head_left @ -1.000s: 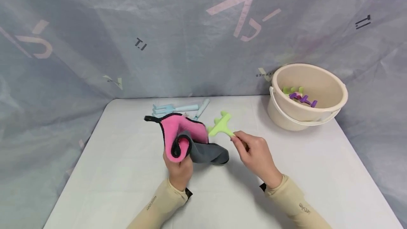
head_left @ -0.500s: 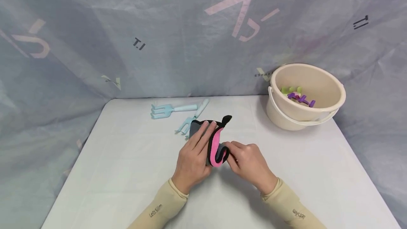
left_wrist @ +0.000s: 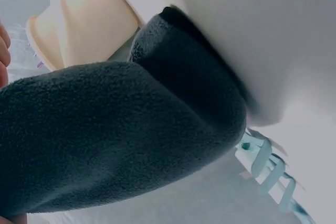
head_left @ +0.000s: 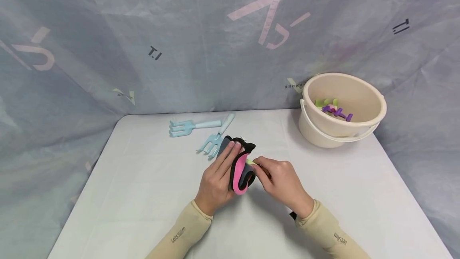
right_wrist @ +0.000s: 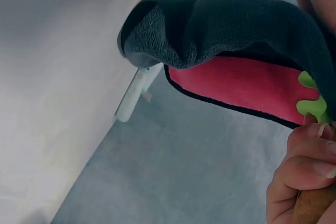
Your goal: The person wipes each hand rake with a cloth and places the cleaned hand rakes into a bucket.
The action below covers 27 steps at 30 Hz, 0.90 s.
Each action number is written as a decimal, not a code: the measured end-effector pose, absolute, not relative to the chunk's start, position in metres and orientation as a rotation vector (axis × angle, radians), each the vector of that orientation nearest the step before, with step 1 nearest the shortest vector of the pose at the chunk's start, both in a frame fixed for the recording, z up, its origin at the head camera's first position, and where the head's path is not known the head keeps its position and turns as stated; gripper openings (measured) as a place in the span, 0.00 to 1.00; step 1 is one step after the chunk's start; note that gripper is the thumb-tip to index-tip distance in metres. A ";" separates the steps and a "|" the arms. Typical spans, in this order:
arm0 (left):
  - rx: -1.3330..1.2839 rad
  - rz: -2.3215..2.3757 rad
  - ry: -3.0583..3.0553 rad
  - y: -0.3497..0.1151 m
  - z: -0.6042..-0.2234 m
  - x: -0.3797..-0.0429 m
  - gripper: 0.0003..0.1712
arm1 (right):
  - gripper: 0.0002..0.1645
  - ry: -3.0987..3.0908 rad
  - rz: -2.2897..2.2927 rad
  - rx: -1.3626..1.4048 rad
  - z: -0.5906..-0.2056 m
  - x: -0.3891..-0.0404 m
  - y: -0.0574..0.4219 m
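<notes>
In the head view my left hand (head_left: 217, 181) holds a folded cloth (head_left: 238, 173), pink on one face, grey on the other, with black edging. Two of its fingers lie straight along the cloth's outer side. My right hand (head_left: 282, 181) pinches a small light-green hand rake (head_left: 250, 162) just right of the cloth. The rake's head is tucked in the fold; the right wrist view shows its green prongs (right_wrist: 313, 100) against the pink face and a brown handle in the fist. Dark grey fleece of the cloth (left_wrist: 121, 135) fills most of the left wrist view.
Two light-blue hand forks lie behind the cloth: one fork (head_left: 183, 128) sideways, the other fork (head_left: 213, 143) slanting with its prongs close to the cloth. At the back right stands a cream bucket (head_left: 325, 133) with green and purple tools (head_left: 336, 112) inside. A grey sheet hangs behind the white table.
The cloth, held spread apart from the rake a second ago, has swung right and now wraps the rake's head. My left hand moved right with it; the right hand shifted slightly down.
</notes>
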<state>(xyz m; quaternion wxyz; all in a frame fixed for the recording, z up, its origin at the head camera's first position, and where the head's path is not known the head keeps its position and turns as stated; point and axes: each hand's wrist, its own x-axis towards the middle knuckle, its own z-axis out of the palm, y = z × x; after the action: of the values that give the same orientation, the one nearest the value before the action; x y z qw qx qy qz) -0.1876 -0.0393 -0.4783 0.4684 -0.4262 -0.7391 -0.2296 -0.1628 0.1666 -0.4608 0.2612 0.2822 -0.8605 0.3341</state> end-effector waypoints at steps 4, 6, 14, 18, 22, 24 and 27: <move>-1.056 -0.580 -1.818 -0.038 -0.481 -0.189 0.28 | 0.06 -2.353 0.904 0.746 -0.459 -0.164 0.170; -1.064 -0.586 -1.818 -0.039 -0.481 -0.189 0.28 | 0.06 -2.354 0.906 0.742 -0.457 -0.164 0.171; -1.080 -0.605 -1.803 -0.042 -0.485 -0.191 0.25 | 0.06 -2.354 0.914 0.739 -0.457 -0.165 0.171; -1.064 -0.842 -1.817 -0.042 -0.489 -0.190 0.28 | 0.07 -2.368 0.946 0.754 -0.456 -0.166 0.173; -0.981 -1.270 -1.856 -0.043 -0.493 -0.184 0.29 | 0.06 -2.382 0.938 0.774 -0.456 -0.168 0.177; -0.899 -1.440 -1.883 -0.043 -0.493 -0.179 0.23 | 0.07 -2.385 0.904 0.797 -0.456 -0.168 0.179; -0.785 -1.616 -1.942 -0.043 -0.491 -0.172 0.23 | 0.06 -2.385 0.832 0.850 -0.455 -0.167 0.181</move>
<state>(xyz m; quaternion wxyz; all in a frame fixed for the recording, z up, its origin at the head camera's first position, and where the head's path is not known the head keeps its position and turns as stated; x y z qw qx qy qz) -0.1717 -0.0427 -0.4910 0.2454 -0.2876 -0.7118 -0.5920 -0.1674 0.1807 -0.4554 0.2361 0.3100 -0.8696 0.3033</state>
